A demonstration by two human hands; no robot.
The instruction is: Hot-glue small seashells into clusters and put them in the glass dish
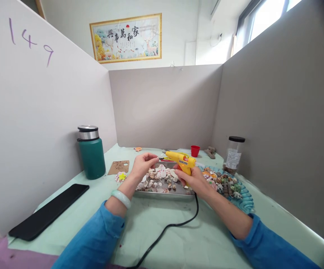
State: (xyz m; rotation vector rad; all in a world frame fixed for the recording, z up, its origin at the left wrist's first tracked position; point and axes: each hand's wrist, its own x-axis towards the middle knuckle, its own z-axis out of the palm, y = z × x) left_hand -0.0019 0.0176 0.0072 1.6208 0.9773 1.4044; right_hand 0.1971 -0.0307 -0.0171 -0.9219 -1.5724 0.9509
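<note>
Nearest you, a strip of purple cloth (24,257) shows at the left, beside a pale green, faintly creased table cover (150,216). A black cable (162,235) curves across that cover, and a flat black slab (49,212) lies at the left.

Farther in, a shallow metal tray (162,195) of mixed seashells (162,173) sits at the centre. Your right hand (194,180), over the tray's right part, has its fingers wrapped around the handle of a yellow hot-glue gun (180,158), nozzle pointing left. Your left hand (143,164) is near that nozzle, thumb and fingertips drawn together; you hide whatever may be between them, so I cannot tell. Right of the tray, a turquoise ridged plate (247,201) bears more shells.

A green metal bottle (91,158) stands at the left, a brown card (118,167) lies right of it, and a black-lidded clear jar (234,155) stands far right. A small red cup (195,151) is farther still.

Grey partition panels (164,108) enclose your table; beyond, a gold-framed picture (126,37) hangs on the white wall (178,33), with a bright window (262,22) at the right.
</note>
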